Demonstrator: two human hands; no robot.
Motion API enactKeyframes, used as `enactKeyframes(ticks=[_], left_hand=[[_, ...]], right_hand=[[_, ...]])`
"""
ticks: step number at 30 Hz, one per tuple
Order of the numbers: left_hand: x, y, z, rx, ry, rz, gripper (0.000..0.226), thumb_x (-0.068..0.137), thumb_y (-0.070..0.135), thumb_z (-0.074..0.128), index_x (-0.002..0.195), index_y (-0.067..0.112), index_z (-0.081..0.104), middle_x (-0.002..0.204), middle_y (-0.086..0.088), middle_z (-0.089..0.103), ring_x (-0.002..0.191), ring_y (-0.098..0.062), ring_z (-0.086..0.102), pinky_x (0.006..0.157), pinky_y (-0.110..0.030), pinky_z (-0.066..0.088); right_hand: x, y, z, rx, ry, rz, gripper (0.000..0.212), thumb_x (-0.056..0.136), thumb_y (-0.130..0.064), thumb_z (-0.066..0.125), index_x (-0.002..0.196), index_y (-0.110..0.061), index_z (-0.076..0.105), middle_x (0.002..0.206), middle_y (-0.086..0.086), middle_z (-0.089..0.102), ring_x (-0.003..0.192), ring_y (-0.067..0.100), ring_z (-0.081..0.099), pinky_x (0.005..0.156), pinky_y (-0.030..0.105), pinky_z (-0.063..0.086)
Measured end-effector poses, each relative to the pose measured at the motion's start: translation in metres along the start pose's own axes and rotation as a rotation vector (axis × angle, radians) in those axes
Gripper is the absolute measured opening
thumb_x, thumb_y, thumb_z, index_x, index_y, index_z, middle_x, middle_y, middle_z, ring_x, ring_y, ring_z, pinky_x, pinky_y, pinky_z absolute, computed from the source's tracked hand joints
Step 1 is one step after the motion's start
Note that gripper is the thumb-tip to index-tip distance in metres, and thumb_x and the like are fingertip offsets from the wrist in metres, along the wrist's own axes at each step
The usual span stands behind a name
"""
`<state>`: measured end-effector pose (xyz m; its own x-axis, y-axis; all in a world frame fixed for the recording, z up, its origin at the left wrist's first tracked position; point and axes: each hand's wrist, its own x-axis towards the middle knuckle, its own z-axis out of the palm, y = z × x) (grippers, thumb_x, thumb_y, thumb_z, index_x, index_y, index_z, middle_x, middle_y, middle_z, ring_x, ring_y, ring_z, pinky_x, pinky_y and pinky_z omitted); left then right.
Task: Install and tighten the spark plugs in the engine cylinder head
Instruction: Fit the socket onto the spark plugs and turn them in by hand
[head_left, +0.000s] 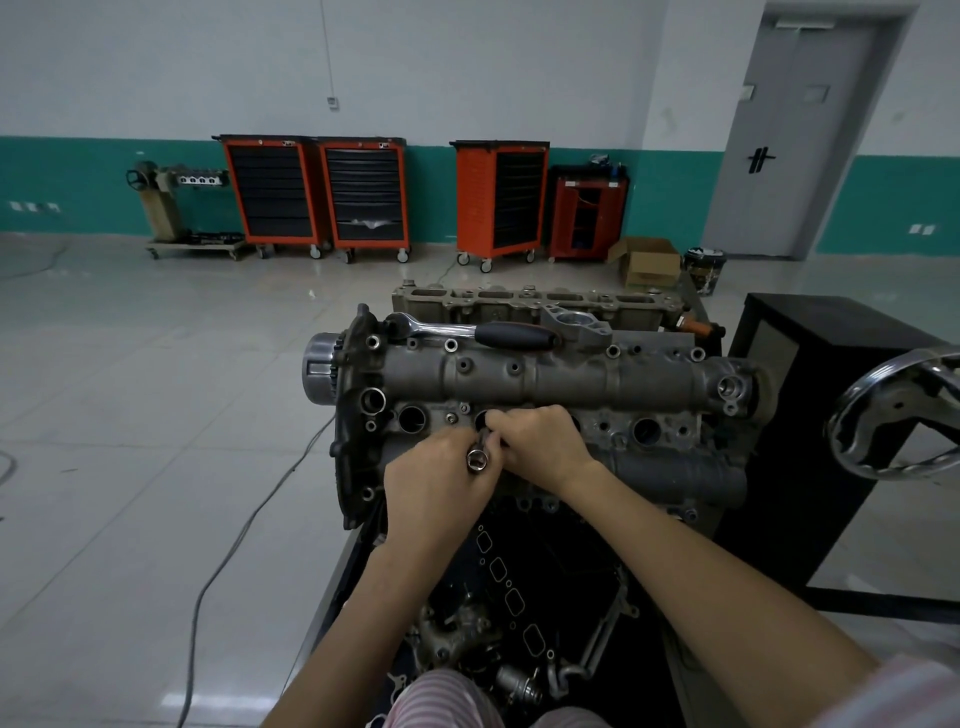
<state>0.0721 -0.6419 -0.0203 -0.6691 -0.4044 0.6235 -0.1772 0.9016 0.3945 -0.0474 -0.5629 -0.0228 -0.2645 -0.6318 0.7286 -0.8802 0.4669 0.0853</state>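
Left hand (441, 478) curled round a long chrome socket (477, 458), square-drive end up toward the camera, shaft angled down into the second spark plug well (483, 418). Right hand (543, 441) pinching the same socket lower down, fingers bunched at the well's rim. Spark plug itself hidden. Open wells to either side: one at left (412, 420), one at right (647, 431). Ratchet (467, 330) lying loose along the far top edge of the cylinder head (571, 382), well apart from both hands. Chrome handwheel (893, 415) off the head's right end. Bare floor (156, 389) to the left, cable (234, 545) trailing across it. Red tool carts (363, 197) against the far wall
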Motion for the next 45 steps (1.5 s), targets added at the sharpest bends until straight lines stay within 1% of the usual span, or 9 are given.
enactKeyframes(ticks=[5,11,16,22,26,30,36,40,45], left_hand=[[0.0022,-0.0006,-0.0011,-0.081,-0.078,0.026,0.025,0.081,0.038,0.054,0.08,0.022,0.034,0.081,0.01,0.045,0.062,-0.015,0.046,0.047,-0.026,0.027],[0.0021,-0.0038,-0.0003,-0.033,-0.093,-0.042,0.041,0.081,0.065,0.044,0.065,0.028,0.035,0.065,0.01,0.047,0.062,-0.012,0.051,0.047,-0.025,0.027],[-0.0002,-0.0009,0.0018,-0.027,-0.017,-0.024,0.035,0.086,0.04,0.056,0.064,0.022,0.036,0.06,0.008,0.038,0.055,-0.019,0.048,0.043,-0.021,0.015],[0.0003,-0.0018,0.0026,-0.101,-0.114,-0.005,0.027,0.085,0.04,0.054,0.082,0.024,0.032,0.08,0.012,0.045,0.064,-0.013,0.048,0.045,-0.02,0.021],[0.003,-0.002,-0.0002,-0.041,-0.135,-0.08,0.042,0.08,0.066,0.043,0.067,0.027,0.033,0.06,0.011,0.042,0.059,-0.012,0.046,0.047,-0.026,0.025],[0.0005,0.0014,0.0009,0.059,-0.072,-0.055,0.036,0.089,0.051,0.045,0.069,0.021,0.046,0.065,0.003,0.057,0.067,-0.02,0.059,0.049,-0.028,0.025],[0.0015,0.0012,-0.0014,-0.018,-0.087,0.039,0.019,0.086,0.037,0.053,0.084,0.022,0.041,0.083,0.011,0.047,0.063,-0.01,0.042,0.045,-0.023,0.022],[0.0025,0.0006,-0.0014,0.005,-0.127,-0.033,0.033,0.085,0.054,0.047,0.072,0.027,0.033,0.07,0.011,0.043,0.061,-0.012,0.045,0.046,-0.026,0.024],[0.0008,0.003,-0.0024,0.058,-0.092,-0.058,0.041,0.087,0.053,0.046,0.059,0.024,0.046,0.052,0.009,0.043,0.055,-0.014,0.05,0.042,-0.019,0.019]], right_hand=[[0.0001,0.0,-0.0007,-0.01,-0.084,0.061,0.031,0.049,-0.018,0.081,0.065,-0.006,0.059,0.046,0.005,0.058,0.036,0.023,0.055,0.037,0.02,0.034],[-0.0004,0.0009,0.0002,0.018,0.014,-0.023,0.018,0.06,-0.015,0.072,0.054,-0.01,0.056,0.041,0.003,0.054,0.032,0.021,0.052,0.033,0.019,0.039],[-0.0008,0.0014,0.0008,0.028,0.016,0.015,0.015,0.066,-0.024,0.062,0.057,-0.012,0.059,0.043,0.003,0.056,0.035,0.022,0.055,0.035,0.021,0.04],[0.0008,-0.0013,-0.0006,-0.008,-0.058,0.052,0.035,0.043,-0.019,0.086,0.06,-0.008,0.057,0.043,0.003,0.056,0.034,0.022,0.054,0.035,0.019,0.035],[0.0001,0.0,-0.0013,-0.001,-0.019,-0.012,0.023,0.051,-0.014,0.079,0.055,-0.01,0.057,0.042,0.003,0.055,0.033,0.02,0.053,0.034,0.018,0.036],[-0.0004,0.0003,-0.0014,0.045,-0.014,0.019,0.025,0.069,-0.028,0.045,0.056,-0.012,0.06,0.042,0.002,0.055,0.035,0.022,0.054,0.035,0.019,0.038],[0.0004,0.002,-0.0007,0.032,-0.179,0.101,0.027,0.063,-0.017,0.074,0.08,-0.001,0.059,0.057,0.012,0.063,0.048,0.03,0.061,0.044,0.027,0.037],[0.0002,-0.0016,-0.0021,0.006,-0.091,0.03,0.026,0.049,-0.012,0.081,0.06,-0.008,0.058,0.044,0.003,0.056,0.035,0.022,0.055,0.035,0.018,0.034],[-0.0009,0.0008,-0.0015,-0.005,-0.018,0.004,0.025,0.069,-0.027,0.042,0.054,-0.013,0.058,0.042,0.001,0.054,0.034,0.02,0.053,0.035,0.016,0.034]])
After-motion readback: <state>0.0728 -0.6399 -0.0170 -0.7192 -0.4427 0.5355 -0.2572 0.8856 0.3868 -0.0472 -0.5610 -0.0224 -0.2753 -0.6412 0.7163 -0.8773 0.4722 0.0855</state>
